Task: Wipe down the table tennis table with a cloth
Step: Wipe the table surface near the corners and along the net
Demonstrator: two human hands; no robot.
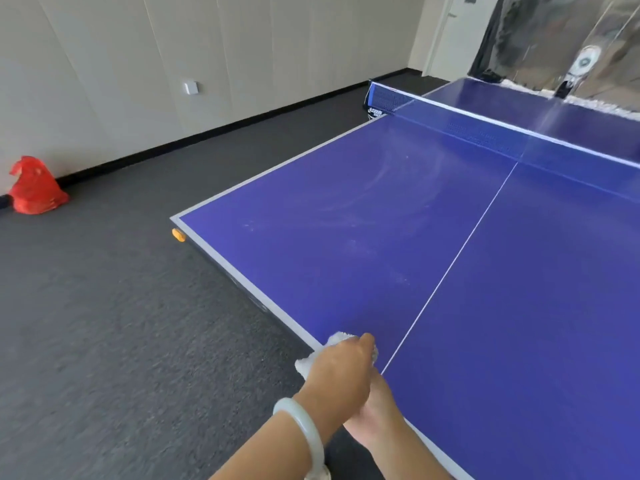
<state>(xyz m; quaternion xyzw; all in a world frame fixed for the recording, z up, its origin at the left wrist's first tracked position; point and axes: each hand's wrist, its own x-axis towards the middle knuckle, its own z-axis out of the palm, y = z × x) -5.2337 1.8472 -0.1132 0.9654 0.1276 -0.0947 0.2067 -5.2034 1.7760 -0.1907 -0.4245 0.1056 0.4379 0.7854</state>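
The blue table tennis table [519,271] fills the right side, with a white centre line and a grey edge. Faint dusty streaks [363,192] curve across its left half. At the near edge a white cloth [341,338] lies bunched on the surface. My left hand [341,370], with a pale bangle on its wrist, grips the cloth from above. My right hand [377,407] reaches in beneath the left one; its fingers are hidden there.
The net [485,133] crosses the table at the far end. A red plastic bag [34,188] sits on the grey carpet by the wall. An orange object [179,234] shows under the table's left corner. Silvery sheeting [554,39] hangs at the back right.
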